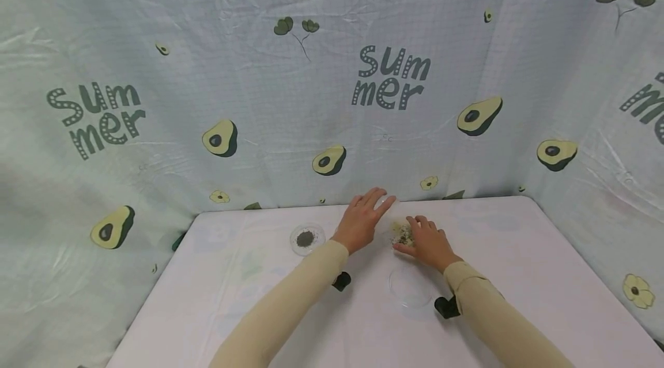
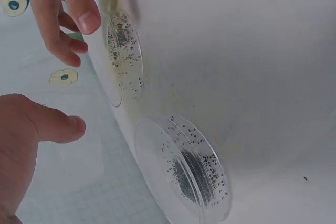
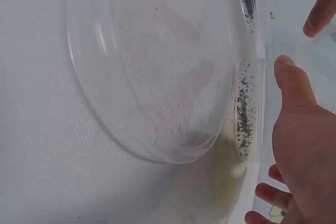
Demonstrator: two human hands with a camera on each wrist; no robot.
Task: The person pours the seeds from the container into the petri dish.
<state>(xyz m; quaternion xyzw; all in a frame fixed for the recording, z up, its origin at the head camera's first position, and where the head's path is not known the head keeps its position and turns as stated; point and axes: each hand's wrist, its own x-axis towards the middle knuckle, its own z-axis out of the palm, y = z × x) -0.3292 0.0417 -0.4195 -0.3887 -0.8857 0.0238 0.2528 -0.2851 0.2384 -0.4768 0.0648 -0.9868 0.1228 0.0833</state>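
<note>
My left hand (image 1: 363, 221) is raised over the back of the table and pinches a clear round lid (image 1: 385, 201) between thumb and fingers; the lid is faint. To its right, my right hand (image 1: 429, 244) reaches around a shallow clear dish (image 2: 125, 56) with scattered dark grains. Thumb and fingers are spread at the dish's side; I cannot tell if they touch it. A second clear dish (image 2: 220, 174) holds a heap of dark grains (image 1: 305, 239) and stands left of the left hand. Nearer my right forearm lies a large clear round dish (image 3: 152, 77).
The pale table (image 1: 249, 299) ends at a printed curtain (image 1: 259, 97) at the back. Black wrist devices (image 1: 446, 307) hang beneath both forearms. A few stray specks (image 2: 305, 178) lie on the tabletop.
</note>
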